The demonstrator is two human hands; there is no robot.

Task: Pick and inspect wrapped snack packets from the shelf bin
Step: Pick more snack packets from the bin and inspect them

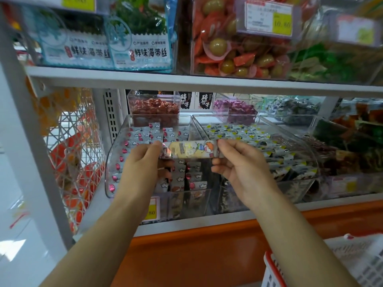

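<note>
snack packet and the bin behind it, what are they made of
The snack packet seems thin printed plastic film, glossy; one crimped end glints like foil. The shelf bin looks rigid clear plastic, perhaps acrylic; packets show through its glare-streaked walls.

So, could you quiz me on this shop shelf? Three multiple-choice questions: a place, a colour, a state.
1. Where is the long cartoon-printed wrapped snack packet?
A. on the floor
B. in front of the clear plastic shelf bin
C. in a pocket

2. What colour is the flat panel under the lower shelf?
A. orange
B. blue
C. black

3. How is the packet held?
A. by one hand
B. by neither hand
C. by both hands

Answers: 1 B, it is held up before the bin. 2 A, the panel is plainly orange. 3 C, the left hand and right hand each pinch an end.
</note>
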